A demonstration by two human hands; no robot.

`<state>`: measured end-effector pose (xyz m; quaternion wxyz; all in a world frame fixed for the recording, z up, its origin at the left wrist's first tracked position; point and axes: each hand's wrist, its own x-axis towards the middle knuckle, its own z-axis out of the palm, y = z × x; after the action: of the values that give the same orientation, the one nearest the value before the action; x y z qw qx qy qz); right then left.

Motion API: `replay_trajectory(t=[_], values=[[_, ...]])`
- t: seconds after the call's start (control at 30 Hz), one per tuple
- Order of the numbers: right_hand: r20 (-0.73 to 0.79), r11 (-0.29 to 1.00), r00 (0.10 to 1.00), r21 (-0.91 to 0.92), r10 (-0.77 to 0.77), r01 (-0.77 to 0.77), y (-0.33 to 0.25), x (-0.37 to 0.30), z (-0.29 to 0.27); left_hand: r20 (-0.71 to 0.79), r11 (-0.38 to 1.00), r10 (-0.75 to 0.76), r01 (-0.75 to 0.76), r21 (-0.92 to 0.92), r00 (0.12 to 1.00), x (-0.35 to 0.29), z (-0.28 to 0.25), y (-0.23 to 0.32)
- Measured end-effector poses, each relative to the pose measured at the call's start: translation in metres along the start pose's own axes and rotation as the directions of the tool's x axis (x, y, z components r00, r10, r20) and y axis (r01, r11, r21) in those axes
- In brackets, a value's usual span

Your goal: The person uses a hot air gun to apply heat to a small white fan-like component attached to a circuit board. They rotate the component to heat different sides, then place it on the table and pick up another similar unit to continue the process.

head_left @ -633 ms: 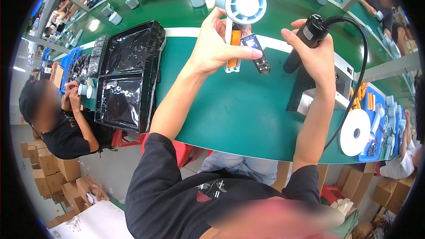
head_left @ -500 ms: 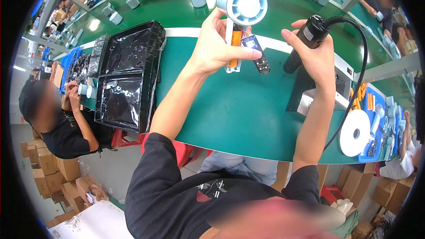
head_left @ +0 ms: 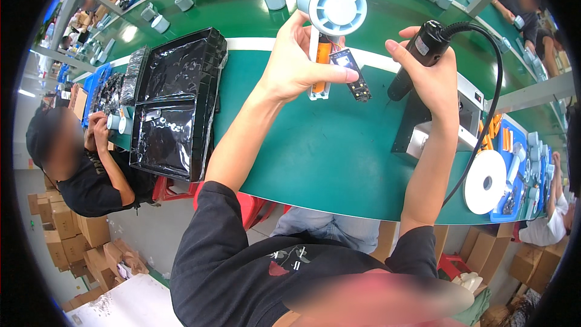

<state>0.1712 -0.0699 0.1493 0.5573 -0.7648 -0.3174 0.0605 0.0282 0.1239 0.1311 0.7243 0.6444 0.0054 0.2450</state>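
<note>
A pale blue handheld fan (head_left: 339, 7) is up over the bench, its round grille turned toward me. My left hand (head_left: 295, 63) grips it by the opened handle. Inside that handle shows an orange battery cell (head_left: 322, 60). Under my left thumb a small black circuit board (head_left: 357, 82) hangs out at a slant, joined by thin wires. My right hand (head_left: 433, 75) wraps round a black corded electric screwdriver (head_left: 423, 45), tilted with its lower end toward the bench and apart from the fan. No bit can be made out at its end.
Black plastic-lined trays (head_left: 172, 133) lie at the left, beside a seated co-worker (head_left: 78, 163). A metal-and-black device (head_left: 417, 136) stands under my right forearm, near a white reel (head_left: 484, 181) and a blue bin (head_left: 514, 169) of parts. The cable (head_left: 499, 79) loops at the right. Beyond runs a green conveyor (head_left: 224, 9) with fan parts.
The fan parts on the far conveyor have shifted slightly to the right. The fan in my left hand has moved a touch to the right; my right hand is nearly unmoved.
</note>
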Motion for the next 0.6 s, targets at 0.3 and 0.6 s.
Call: replay_trajectory(t=[0.3, 0.6], values=[[-0.003, 1.000, 1.000, -0.001, 0.010, -0.010, -0.0013, -0.0005, 0.0001, 0.009, 1.000, -0.019, 0.019, -0.001, 1.000, 0.0000, -0.0009, 0.0005], [0.005, 1.000, 1.000, -0.005, 0.013, -0.013, -0.0011, 0.0000, 0.0026, 0.008, 0.999, -0.016, 0.016, -0.028, 1.000, -0.0016, -0.0025, 0.0024]])
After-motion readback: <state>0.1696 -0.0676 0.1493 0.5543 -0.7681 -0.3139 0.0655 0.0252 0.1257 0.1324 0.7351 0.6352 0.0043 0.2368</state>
